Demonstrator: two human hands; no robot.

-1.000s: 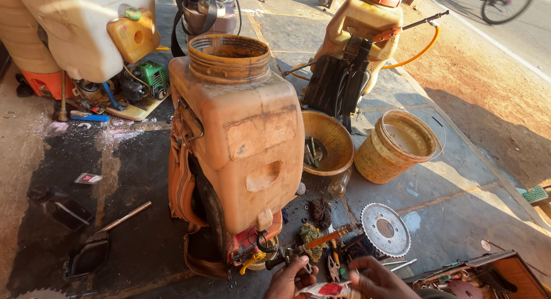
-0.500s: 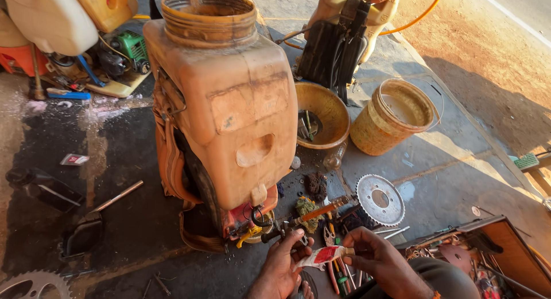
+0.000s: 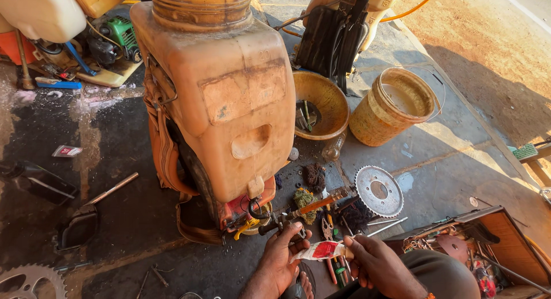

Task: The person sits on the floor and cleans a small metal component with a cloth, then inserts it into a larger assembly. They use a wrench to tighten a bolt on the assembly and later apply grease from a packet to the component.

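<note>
In the head view, a small white and red tube (image 3: 319,251) is held between both hands just below the base of a large orange backpack sprayer tank (image 3: 221,101). The left hand (image 3: 285,259) is curled loosely under the tube's left end, its fingers partly closed so that the soft tube is cradled rather than squeezed. The right hand (image 3: 376,263) is pinched on the tube's right end, thumb and fingertips closed on it, as would be done where a cap or nozzle sits; whether a cap is on cannot be told. The tube is kept level and close to the body, well within reach of the fittings at the tank's bottom.

The tank stands upright on the stained concrete floor (image 3: 115,155), its straps hanging on the left side, so that the red and yellow parts (image 3: 248,210) under it are exposed towards the hands. A screwdriver with an orange handle (image 3: 313,206) is laid just above the hands, near a round saw blade (image 3: 379,190). Farther back, a shallow bowl (image 3: 321,103) holding small tools is set beside a yellow bucket (image 3: 396,106). An open wooden toolbox (image 3: 488,247) is placed at the right, beside the right forearm.
</note>
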